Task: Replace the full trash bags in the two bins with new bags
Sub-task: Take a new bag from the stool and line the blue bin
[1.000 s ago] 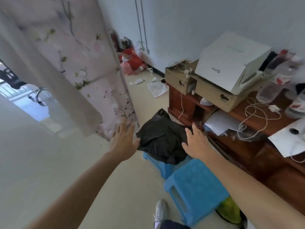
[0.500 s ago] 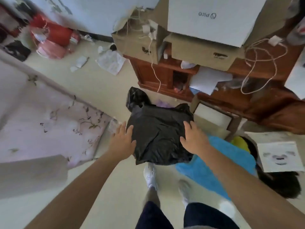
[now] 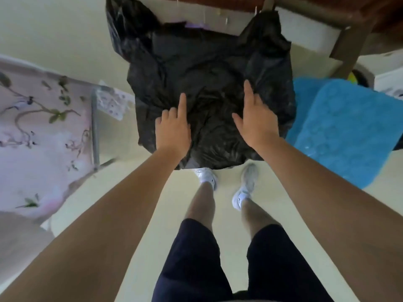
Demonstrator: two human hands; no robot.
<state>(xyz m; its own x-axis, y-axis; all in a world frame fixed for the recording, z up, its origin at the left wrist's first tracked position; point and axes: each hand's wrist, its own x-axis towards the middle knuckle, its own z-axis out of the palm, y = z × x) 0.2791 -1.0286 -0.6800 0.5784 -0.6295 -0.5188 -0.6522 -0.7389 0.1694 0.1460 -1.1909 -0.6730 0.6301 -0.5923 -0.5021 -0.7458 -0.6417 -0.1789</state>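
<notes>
Black trash bag [image 3: 209,68]: stood bulging on the floor just beyond the person's feet, mid-view; any bin beneath it was hidden.
Left hand [image 3: 173,129]: rested on the bag's near left side, index finger straight and the other fingers bent into the plastic; whether they pinched it could not be told.
Right hand [image 3: 254,118]: lay flat on the bag's near right side, fingers spread.
Progress: seemingly an early stage, the full bag only just being taken in hand; no fresh bag showed, and a second bin was out of sight.
Floor [image 3: 65,29]: pale cream and smooth.
Room: pink floral cloth [image 3: 43,131] at left, blue stool [image 3: 340,131] just right of the bag, dark wooden furniture [image 3: 327,9] at far right.
</notes>
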